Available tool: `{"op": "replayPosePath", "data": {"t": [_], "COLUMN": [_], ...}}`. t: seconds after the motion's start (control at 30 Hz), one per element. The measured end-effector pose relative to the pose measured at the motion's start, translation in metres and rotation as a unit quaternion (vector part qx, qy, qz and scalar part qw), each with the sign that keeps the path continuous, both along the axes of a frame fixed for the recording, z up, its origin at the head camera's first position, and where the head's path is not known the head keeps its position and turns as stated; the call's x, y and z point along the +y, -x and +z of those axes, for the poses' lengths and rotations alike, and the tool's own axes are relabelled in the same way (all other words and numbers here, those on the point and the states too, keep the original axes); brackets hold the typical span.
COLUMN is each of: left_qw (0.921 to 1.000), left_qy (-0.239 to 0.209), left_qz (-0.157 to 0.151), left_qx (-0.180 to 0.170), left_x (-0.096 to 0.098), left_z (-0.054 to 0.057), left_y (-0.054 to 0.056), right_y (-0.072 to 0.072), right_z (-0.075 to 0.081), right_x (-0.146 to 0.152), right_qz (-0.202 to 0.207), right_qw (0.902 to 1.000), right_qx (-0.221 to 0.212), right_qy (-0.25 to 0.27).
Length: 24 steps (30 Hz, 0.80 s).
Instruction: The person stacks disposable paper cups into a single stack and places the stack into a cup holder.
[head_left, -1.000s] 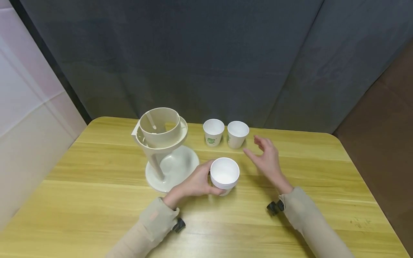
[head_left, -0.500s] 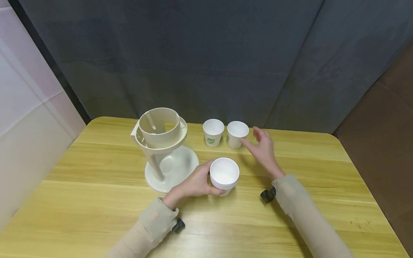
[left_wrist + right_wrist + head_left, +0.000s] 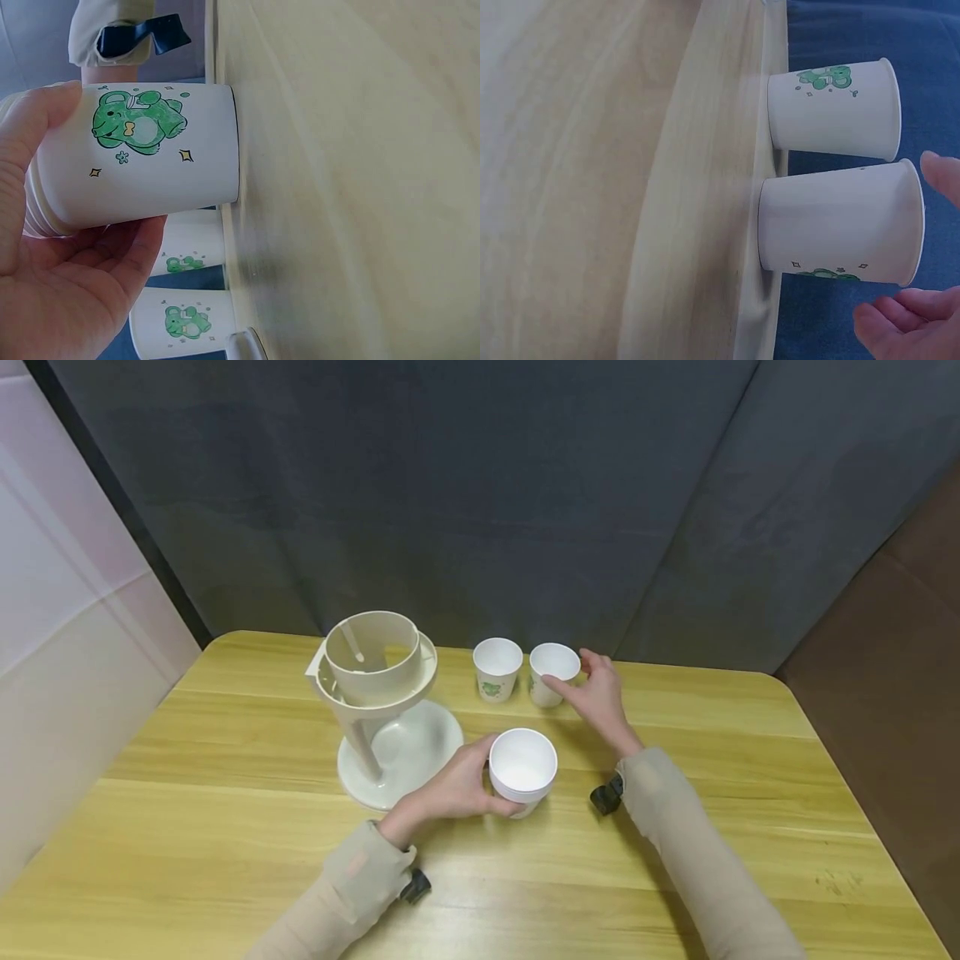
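Note:
In the head view my left hand (image 3: 459, 783) grips a short stack of white paper cups (image 3: 522, 762), thumb at the front and fingers round the far side. A green bear print faces the left wrist camera on this stack (image 3: 150, 161). My right hand (image 3: 600, 700) spreads round the right-hand single paper cup (image 3: 553, 662) at the back of the table. Thumb and curved fingers flank that cup (image 3: 840, 221) near its rim in the right wrist view, with a gap still showing. Another paper cup (image 3: 497, 668) stands upright just to its left.
A cream plastic stand with a ring-shaped holder (image 3: 375, 685) and round white base (image 3: 420, 743) stands left of the cups. The wooden table (image 3: 187, 827) ends at a dark cloth (image 3: 450, 510) behind the cups.
My right hand has moved left and slightly away from me, from beside the right-hand single cup to around it. The left hand and its stack have stayed put.

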<state>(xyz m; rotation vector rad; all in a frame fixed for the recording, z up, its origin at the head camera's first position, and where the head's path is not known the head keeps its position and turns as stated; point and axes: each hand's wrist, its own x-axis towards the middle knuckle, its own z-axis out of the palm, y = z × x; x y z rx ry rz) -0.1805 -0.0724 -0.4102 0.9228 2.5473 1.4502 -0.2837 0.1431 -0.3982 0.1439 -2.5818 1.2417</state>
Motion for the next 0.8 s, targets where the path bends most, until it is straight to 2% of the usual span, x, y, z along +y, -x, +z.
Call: {"op": "replayPosePath", "data": {"t": [0.33,0.8], "left_qw": [1.0000,1.0000], "left_qy": [-0.001,-0.001], "left_qz": [-0.003,-0.004], "left_qx": [0.003,0.003], "left_x": [0.000,0.001], "left_z": [0.000,0.000], "left_y": [0.000,0.001], "right_y": [0.008,0.011], "right_z": [0.001,0.001], "right_x": [-0.005,-0.009], "right_qz": [0.006,-0.015], "right_qw": [0.9995,0.9991], "right_qx": [-0.007,-0.025], "right_qy": [-0.030,-0.032]}}
